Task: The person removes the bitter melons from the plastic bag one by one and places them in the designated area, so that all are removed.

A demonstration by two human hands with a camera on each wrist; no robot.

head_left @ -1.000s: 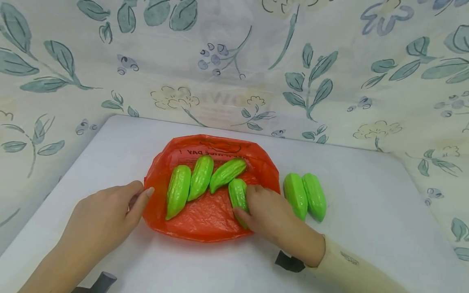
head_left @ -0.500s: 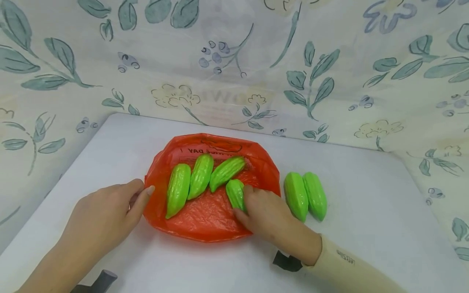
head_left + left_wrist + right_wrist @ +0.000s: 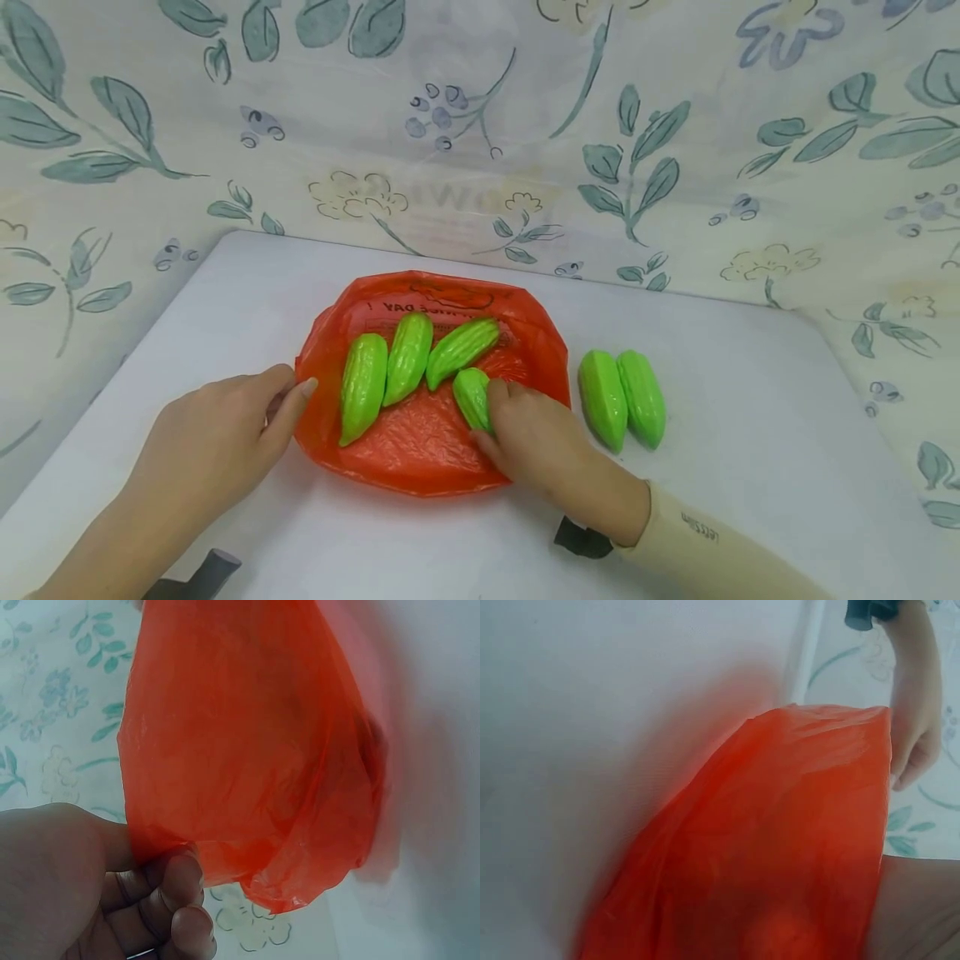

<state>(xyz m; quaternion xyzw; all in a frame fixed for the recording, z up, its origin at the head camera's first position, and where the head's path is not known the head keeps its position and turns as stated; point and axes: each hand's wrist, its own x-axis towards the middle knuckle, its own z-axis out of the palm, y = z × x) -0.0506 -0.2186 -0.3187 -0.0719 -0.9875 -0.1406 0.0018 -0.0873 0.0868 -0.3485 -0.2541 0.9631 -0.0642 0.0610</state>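
While the left hand (image 3: 217, 433) pinches the left edge of a red plastic bag (image 3: 405, 454) in the head view, the right hand (image 3: 540, 437) is inside its mouth, fingers and thumb gripping a green bitter gourd (image 3: 471, 398), partly covered by the hand. Three more bitter gourds (image 3: 408, 358) lie in the bag, side by side toward its left and back, below mirrored lettering. Two other bitter gourds (image 3: 603, 400) lie together on the white table (image 3: 765, 442), just right of the bag. Behind stands a leaf-and-flower patterned cloth (image 3: 480, 108).

In the left wrist view, thumb and forefinger nip the bag's rim, the other fingers curled.

In the right wrist view, the bag's outer wall hides the right fingers, so their grip cannot be told there; the left hand shows at the bag's far edge.
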